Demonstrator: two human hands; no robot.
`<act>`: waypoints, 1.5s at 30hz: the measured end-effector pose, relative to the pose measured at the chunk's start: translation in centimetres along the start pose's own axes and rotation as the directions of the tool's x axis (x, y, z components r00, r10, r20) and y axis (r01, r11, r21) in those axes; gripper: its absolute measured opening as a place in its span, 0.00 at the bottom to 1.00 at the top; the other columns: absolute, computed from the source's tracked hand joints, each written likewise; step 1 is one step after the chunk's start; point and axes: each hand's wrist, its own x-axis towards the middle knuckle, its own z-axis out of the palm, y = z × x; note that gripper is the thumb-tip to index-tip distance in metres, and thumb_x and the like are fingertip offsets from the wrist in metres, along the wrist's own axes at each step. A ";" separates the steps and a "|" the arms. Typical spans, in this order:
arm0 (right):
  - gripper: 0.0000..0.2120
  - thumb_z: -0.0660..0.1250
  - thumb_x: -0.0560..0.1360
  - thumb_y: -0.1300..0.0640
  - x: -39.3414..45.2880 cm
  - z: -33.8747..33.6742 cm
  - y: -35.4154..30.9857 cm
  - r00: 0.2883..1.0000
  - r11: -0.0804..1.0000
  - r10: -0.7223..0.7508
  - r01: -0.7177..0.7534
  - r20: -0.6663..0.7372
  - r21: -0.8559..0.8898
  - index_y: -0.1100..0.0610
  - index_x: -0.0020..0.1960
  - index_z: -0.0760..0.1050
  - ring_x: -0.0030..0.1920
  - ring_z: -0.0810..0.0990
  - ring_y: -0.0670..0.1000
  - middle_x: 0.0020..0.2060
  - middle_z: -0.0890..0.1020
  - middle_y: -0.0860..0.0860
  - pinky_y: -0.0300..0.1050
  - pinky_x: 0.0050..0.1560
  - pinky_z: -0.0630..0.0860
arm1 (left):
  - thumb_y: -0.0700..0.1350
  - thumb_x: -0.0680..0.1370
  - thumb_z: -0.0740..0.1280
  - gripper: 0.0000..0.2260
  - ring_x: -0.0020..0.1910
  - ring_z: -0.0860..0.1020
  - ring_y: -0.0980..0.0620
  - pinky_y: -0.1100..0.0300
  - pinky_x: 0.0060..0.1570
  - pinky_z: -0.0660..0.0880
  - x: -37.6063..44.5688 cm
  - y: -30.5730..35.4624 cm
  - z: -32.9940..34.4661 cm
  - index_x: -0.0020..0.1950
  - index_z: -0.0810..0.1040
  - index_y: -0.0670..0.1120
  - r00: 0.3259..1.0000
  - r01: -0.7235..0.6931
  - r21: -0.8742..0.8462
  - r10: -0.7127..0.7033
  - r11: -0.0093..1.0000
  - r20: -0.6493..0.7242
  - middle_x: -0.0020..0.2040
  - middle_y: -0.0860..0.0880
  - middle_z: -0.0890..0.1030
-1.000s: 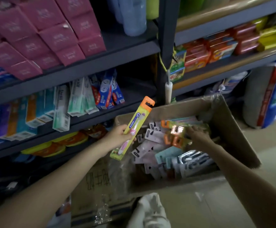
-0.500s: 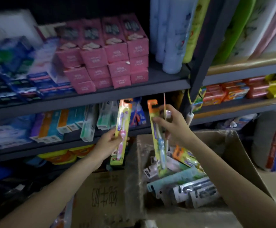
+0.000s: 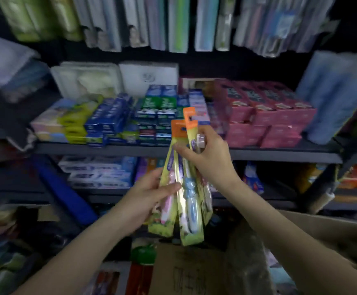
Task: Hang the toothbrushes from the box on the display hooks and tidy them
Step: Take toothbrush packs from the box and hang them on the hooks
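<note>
1. The left hand (image 3: 150, 201), lower centre of the frame, closes its grip on the lower half of the pink toothbrush pack (image 3: 166, 201). Only the thumb crosses the front, so that pack could slide down toward the cardboard box (image 3: 301, 248) at lower right.
2. The right hand (image 3: 207, 158), centre frame, pinches the blue toothbrush pack (image 3: 189, 201) and at least one more pack behind it near their tops. The fanned packs could shear apart or drop.
3. All packs stand nearly upright, long axes vertical and tilted slightly right, with the orange hang tabs (image 3: 189, 119) pointing up.
4. No display hook is visible; misaligned tab holes could snag.
</note>
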 end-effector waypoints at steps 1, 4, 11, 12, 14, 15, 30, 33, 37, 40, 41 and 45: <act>0.20 0.73 0.68 0.48 0.5 1.9 -1.8 1.000 1.000 -0.024 0.024 0.004 0.015 0.57 0.54 0.73 0.40 0.78 0.46 0.40 0.81 0.47 0.38 0.40 0.71 | 0.39 0.75 0.66 0.10 0.47 0.80 0.52 0.58 0.48 0.73 -0.3 0.6 -2.6 0.54 0.77 0.52 0.999 -0.038 0.044 0.039 0.998 -0.024 0.46 0.53 0.83; 0.24 0.73 0.68 0.47 2.6 6.7 -7.0 0.997 0.992 -0.082 0.081 0.007 0.101 0.57 0.57 0.70 0.40 0.78 0.46 0.41 0.79 0.45 0.37 0.40 0.71 | 0.38 0.74 0.67 0.12 0.45 0.80 0.53 0.56 0.46 0.73 -1.2 2.9 -9.6 0.56 0.76 0.49 0.977 -0.153 0.122 0.169 0.981 -0.132 0.47 0.51 0.82; 0.17 0.64 0.75 0.44 11.1 11.4 -14.5 1.000 0.993 -0.026 0.024 0.013 0.114 0.59 0.45 0.72 0.34 0.74 0.48 0.33 0.77 0.51 0.44 0.36 0.65 | 0.30 0.75 0.64 0.11 0.28 0.73 0.67 0.73 0.29 0.68 -1.9 9.4 -20.8 0.54 0.72 0.42 0.788 -0.397 0.341 0.507 0.852 -0.349 0.39 0.51 0.76; 0.16 0.62 0.76 0.45 12.3 11.6 -15.6 0.998 0.988 0.017 -0.025 0.054 0.154 0.58 0.39 0.69 0.28 0.71 0.47 0.26 0.74 0.49 0.43 0.33 0.64 | 0.31 0.75 0.64 0.10 0.27 0.73 0.66 0.73 0.27 0.67 -1.8 10.4 -21.7 0.52 0.72 0.42 0.763 -0.416 0.364 0.538 0.833 -0.359 0.38 0.51 0.75; 0.16 0.58 0.77 0.53 14.2 11.6 -17.5 0.984 0.964 0.104 -0.136 0.146 0.230 0.56 0.32 0.62 0.24 0.63 0.48 0.21 0.64 0.49 0.41 0.27 0.59 | 0.32 0.75 0.64 0.10 0.31 0.74 0.65 0.73 0.30 0.69 -1.1 12.1 -22.8 0.52 0.72 0.45 0.719 -0.448 0.402 0.589 0.799 -0.369 0.39 0.52 0.76; 0.16 0.57 0.76 0.57 14.8 11.4 -18.5 0.970 0.952 0.138 -0.186 0.200 0.242 0.56 0.31 0.60 0.25 0.62 0.48 0.22 0.63 0.50 0.39 0.26 0.58 | 0.33 0.76 0.64 0.11 0.36 0.75 0.64 0.71 0.36 0.71 -0.7 12.9 -23.1 0.52 0.72 0.48 0.706 -0.458 0.410 0.603 0.789 -0.371 0.42 0.53 0.77; 0.07 0.58 0.80 0.54 23.2 11.0 -21.1 0.908 0.973 -0.016 -0.083 0.418 0.217 0.55 0.56 0.66 0.34 0.77 0.49 0.40 0.75 0.54 0.43 0.35 0.76 | 0.35 0.76 0.64 0.11 0.44 0.76 0.55 0.63 0.38 0.70 6.3 18.2 -25.6 0.46 0.70 0.52 0.648 -0.500 0.242 0.545 0.831 -0.532 0.45 0.50 0.78; 0.03 0.58 0.78 0.60 25.5 11.7 -21.5 0.928 0.996 -0.005 -0.030 0.372 0.089 0.59 0.50 0.65 0.29 0.75 0.48 0.34 0.72 0.54 0.39 0.25 0.72 | 0.35 0.76 0.64 0.09 0.45 0.77 0.51 0.61 0.37 0.71 8.0 18.9 -26.6 0.49 0.72 0.49 0.621 -0.485 0.244 0.527 0.840 -0.580 0.45 0.49 0.79; 0.03 0.62 0.76 0.63 28.3 13.5 -22.6 0.934 0.990 -0.110 0.134 0.340 -0.048 0.59 0.44 0.72 0.41 0.83 0.57 0.40 0.80 0.59 0.49 0.37 0.77 | 0.34 0.75 0.64 0.10 0.46 0.77 0.48 0.56 0.43 0.72 9.6 19.3 -27.1 0.54 0.72 0.44 0.569 -0.479 0.232 0.501 0.847 -0.652 0.46 0.48 0.79; 0.13 0.62 0.78 0.57 29.6 15.0 -24.1 0.948 0.970 -0.187 0.219 0.256 -0.104 0.53 0.35 0.67 0.30 0.75 0.46 0.31 0.74 0.50 0.36 0.28 0.66 | 0.36 0.76 0.65 0.08 0.42 0.76 0.51 0.58 0.38 0.71 10.2 19.6 -27.4 0.49 0.71 0.47 0.556 -0.471 0.254 0.508 0.845 -0.657 0.43 0.49 0.78; 0.15 0.62 0.78 0.56 29.9 15.4 -24.6 0.947 0.971 -0.193 0.222 0.255 -0.089 0.52 0.34 0.65 0.27 0.73 0.44 0.29 0.73 0.49 0.34 0.25 0.65 | 0.36 0.76 0.65 0.08 0.42 0.77 0.51 0.58 0.39 0.72 10.4 19.7 -27.7 0.49 0.71 0.47 0.558 -0.470 0.260 0.512 0.843 -0.653 0.44 0.49 0.78; 0.15 0.63 0.78 0.54 31.0 17.1 -25.5 0.959 0.959 -0.160 0.208 0.234 -0.194 0.55 0.34 0.65 0.31 0.69 0.45 0.30 0.68 0.48 0.37 0.26 0.62 | 0.35 0.76 0.64 0.11 0.46 0.78 0.49 0.55 0.44 0.74 11.0 19.9 -28.7 0.55 0.71 0.45 0.565 -0.465 0.270 0.518 0.843 -0.643 0.48 0.47 0.79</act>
